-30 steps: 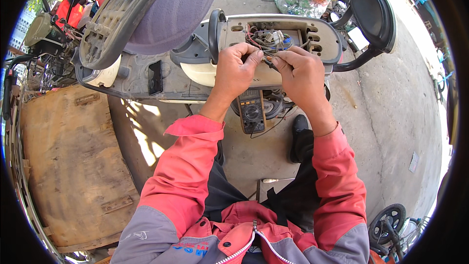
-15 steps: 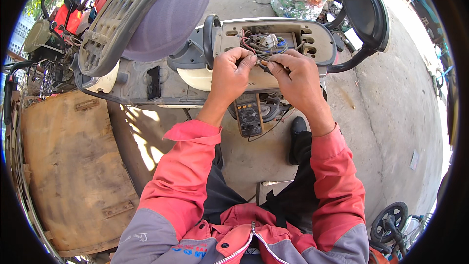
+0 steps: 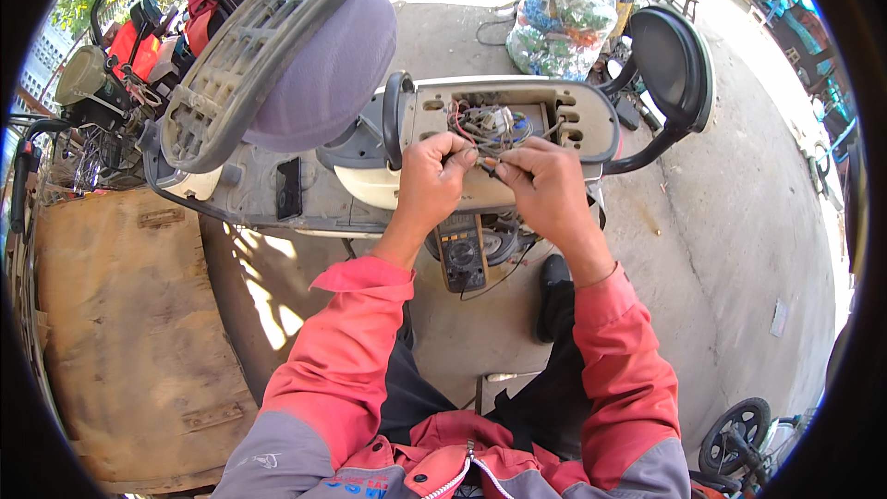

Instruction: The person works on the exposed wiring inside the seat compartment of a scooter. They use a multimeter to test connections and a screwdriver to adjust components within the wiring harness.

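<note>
Steady the dark lead (image 3: pixel 492 168) pinched in your right hand (image 3: pixel 547 187), at the open compartment (image 3: pixel 599 125)'s near side, beside your left hand (image 3: pixel 432 177)'s narrow pinch (contents unclear), without tugging the wires (image 3: pixel 482 120).

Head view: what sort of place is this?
Probably an open-air repair yard: a scooter with exposed wires, a meter close by, and sunlit concrete ground.

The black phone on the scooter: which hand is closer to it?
Left. The left hand is to the right of the black phone; the right hand is farther away on that same side, past the left one.
</note>
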Available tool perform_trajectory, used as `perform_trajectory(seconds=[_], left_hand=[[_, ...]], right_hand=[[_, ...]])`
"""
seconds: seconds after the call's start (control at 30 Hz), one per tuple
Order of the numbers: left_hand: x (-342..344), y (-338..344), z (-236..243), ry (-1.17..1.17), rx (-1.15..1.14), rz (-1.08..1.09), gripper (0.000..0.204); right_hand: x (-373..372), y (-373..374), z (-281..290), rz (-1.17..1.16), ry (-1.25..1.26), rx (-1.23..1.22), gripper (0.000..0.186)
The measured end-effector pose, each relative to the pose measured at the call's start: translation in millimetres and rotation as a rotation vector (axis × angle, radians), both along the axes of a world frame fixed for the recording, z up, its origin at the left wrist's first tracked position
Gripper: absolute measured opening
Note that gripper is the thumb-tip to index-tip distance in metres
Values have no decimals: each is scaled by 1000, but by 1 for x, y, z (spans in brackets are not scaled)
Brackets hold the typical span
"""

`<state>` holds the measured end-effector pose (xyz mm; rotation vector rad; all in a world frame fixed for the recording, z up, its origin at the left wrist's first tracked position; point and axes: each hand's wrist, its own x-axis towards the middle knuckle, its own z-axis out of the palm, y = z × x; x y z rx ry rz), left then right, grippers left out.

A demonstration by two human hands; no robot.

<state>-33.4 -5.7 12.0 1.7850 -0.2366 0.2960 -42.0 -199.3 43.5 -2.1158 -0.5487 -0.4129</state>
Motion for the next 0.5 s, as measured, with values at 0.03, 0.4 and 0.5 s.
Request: perform_trajectory(seconds=[0.03,0.4,0.5], left_hand=[[2,-1,-1,-29,-10,0,7],[4,-1,-8,-60,-34,10,5],[4,-1,-9,-69,-30,4,5]], right_hand=[[0,0,0,-2,-83,-21,10],[2,3,-4,3,78,46,14],[0,5,-3,-19,-52,-8,14]])
